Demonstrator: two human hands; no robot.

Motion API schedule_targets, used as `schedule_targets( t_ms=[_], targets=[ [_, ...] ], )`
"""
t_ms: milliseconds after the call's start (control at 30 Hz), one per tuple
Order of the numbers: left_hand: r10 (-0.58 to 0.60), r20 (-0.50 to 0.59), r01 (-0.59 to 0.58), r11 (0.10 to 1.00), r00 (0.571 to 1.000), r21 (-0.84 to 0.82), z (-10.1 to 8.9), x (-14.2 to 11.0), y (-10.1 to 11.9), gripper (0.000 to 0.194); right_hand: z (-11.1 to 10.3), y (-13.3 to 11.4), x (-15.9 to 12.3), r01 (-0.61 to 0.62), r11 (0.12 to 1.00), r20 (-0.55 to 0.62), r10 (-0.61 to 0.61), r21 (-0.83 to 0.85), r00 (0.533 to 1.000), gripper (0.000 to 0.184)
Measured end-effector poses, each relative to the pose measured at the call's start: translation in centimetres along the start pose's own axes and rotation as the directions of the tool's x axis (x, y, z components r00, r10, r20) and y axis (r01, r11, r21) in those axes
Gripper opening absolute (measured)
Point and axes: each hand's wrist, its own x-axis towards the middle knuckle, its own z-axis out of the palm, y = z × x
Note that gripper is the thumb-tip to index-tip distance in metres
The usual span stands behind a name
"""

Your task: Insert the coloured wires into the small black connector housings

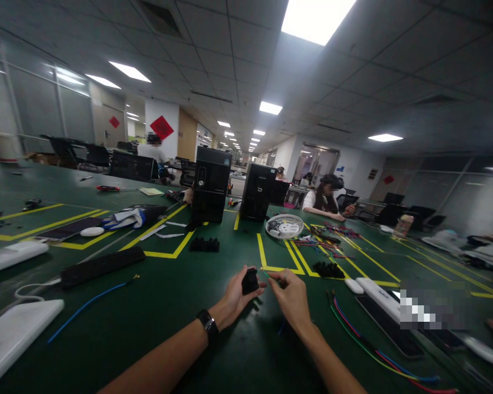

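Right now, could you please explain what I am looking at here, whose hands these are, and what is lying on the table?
This is a single picture from a camera worn on a person's head, looking forward and down, so the two bare arms at the bottom are the wearer's own. The left hand, with a dark watch at its wrist, holds a small black connector block. The right hand pinches something thin next to it, too small to identify. They work over a green table marked with yellow lines. On it lie loose coloured wires, a blue wire, more black blocks, a white fan grille and two black computer towers. Other people sit further back.
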Motion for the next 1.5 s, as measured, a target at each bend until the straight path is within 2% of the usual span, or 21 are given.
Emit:
schedule_targets(
  t_ms=[333,533,733,867,933,1000,1100,1167,1367,1500],
  targets=[
    [0.014,0.037,-0.015,0.999,0.999,0.03,0.1,-0.4,-0.2,0.019,0.7,-0.2,-0.5,0.036,0.998,0.035,-0.035,-0.043,0.999,0.016],
    [0.04,0.096,-0.045,0.997,0.995,0.059,-0.2,-0.4,-0.6,0.017,0.6,-0.3,-0.6,0.102,0.992,0.089,-0.094,-0.081,0.992,0.018],
    [0.074,0.119,-0.084,0.993,0.99,0.08,-0.4,-0.4,-0.7,0.013,0.6,-0.4,-0.6,0.121,0.993,0.138,-0.121,0.009,0.983,0.039],
    [0.074,0.163,-0.092,0.99,0.984,0.106,-0.7,-0.3,-0.8,0.015,0.8,-0.2,-0.6,0.129,0.991,0.155,-0.134,0.042,0.979,0.039],
    [0.084,0.162,-0.105,0.986,0.983,0.13,-0.8,-0.3,-0.8,0.018,0.8,-0.1,-0.5,0.066,0.993,0.174,-0.083,0.102,0.981,0.036],
    [0.105,0.136,-0.126,0.979,0.985,0.162,-0.9,-0.4,-0.7,0.022,0.8,0.0,-0.4,-0.054,0.977,0.237,0.003,0.207,0.972,0.036],
    [0.149,0.109,-0.171,0.956,0.983,0.236,-0.9,-0.6,-0.6,0.027,0.7,-0.3,-0.2,-0.249,0.906,0.358,0.119,0.343,0.926,0.041],
    [0.174,0.108,-0.197,0.939,0.979,0.281,-0.9,-0.7,-0.5,0.03,0.7,-0.5,-0.2,-0.329,0.856,0.392,0.165,0.399,0.905,0.044],
    [0.203,0.082,-0.219,0.93,0.976,0.296,-1.0,-0.7,-0.5,0.033,1.8,-0.6,-0.8,-0.448,0.733,0.452,0.214,0.512,0.866,0.058],
    [0.203,0.063,-0.212,0.933,0.977,0.289,-0.9,-1.0,-0.2,0.032,1.8,-0.3,-0.9,-0.469,0.715,0.484,0.208,0.517,0.85,0.064]
  ],
)
